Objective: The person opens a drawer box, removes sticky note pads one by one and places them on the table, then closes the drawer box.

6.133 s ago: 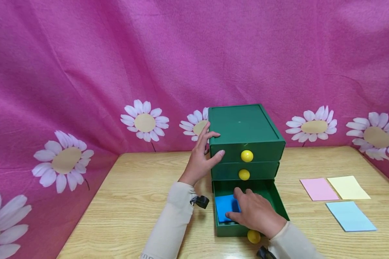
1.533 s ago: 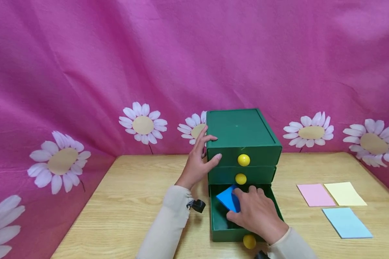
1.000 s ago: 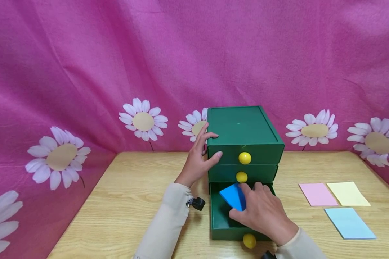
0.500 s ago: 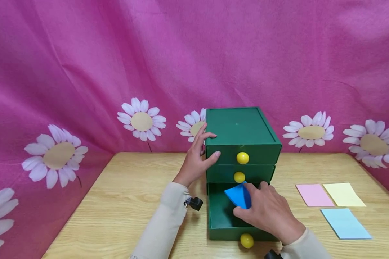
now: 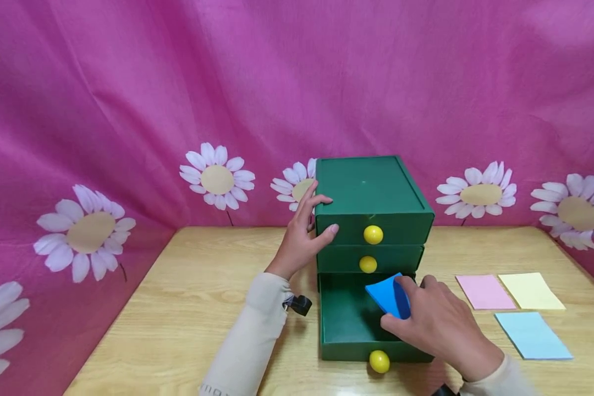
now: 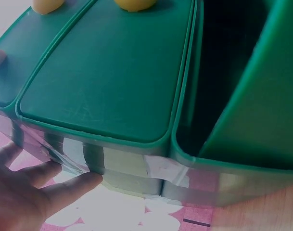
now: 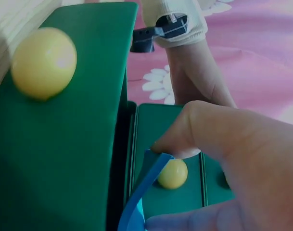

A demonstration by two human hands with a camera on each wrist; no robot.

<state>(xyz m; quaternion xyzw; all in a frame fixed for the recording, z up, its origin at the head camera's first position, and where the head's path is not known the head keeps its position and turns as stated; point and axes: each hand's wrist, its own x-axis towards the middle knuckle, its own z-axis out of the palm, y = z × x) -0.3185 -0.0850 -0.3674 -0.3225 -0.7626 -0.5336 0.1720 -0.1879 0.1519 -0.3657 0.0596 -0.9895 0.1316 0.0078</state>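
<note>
My right hand (image 5: 440,324) pinches a blue sticky note pad (image 5: 383,294) between thumb and fingers. The pad is tilted over the right part of the pulled-out bottom drawer (image 5: 346,352); in the right wrist view the pad (image 7: 148,180) curves between thumb and finger. My left hand (image 5: 299,242) rests against the left side of the green drawer cabinet (image 5: 368,187), its thumb on the top drawer's front and a finger on the top edge. Extended fingers (image 6: 69,190) lie along the cabinet's side in the left wrist view.
Pink (image 5: 485,291), yellow (image 5: 532,290) and light blue (image 5: 533,335) note pads lie on the wooden table (image 5: 213,275) to the right of the cabinet. The two upper drawers, with yellow knobs (image 5: 373,235), are closed. A pink flowered cloth (image 5: 376,82) hangs behind.
The blue pad lay flat at the drawer's left; my right hand has gripped it, tilted it up and carried it rightward. My left hand keeps its place on the cabinet.
</note>
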